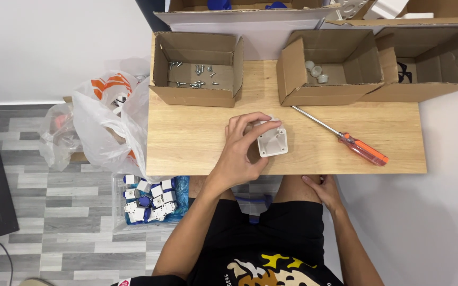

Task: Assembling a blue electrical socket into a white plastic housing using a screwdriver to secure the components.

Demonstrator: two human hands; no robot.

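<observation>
The right hand point(323, 189) rests flat on the person's thigh just below the table point(197, 143) edge, fingers loose, holding nothing; part of it is hidden by the table edge. To the person's left, on the floor, a clear bin point(149, 204) holds white and blue parts, too small to tell apart, and its near corner is cut by the arm. Beside it a plastic bag point(107, 124) hides its own contents.

On the table, the left hand point(242, 153) curls over a white square part point(272, 141), fingers gripping its near-left side and covering that edge. The part sits mid-table. Just right of it lies a screwdriver point(340, 136) with an orange handle, untouched.

Farther back stand three open boxes: the left box point(197, 95) with loose screws, the middle box point(324, 95) with a few small white caps, the right box point(425, 87) with something dark, half hidden by its wall.
</observation>
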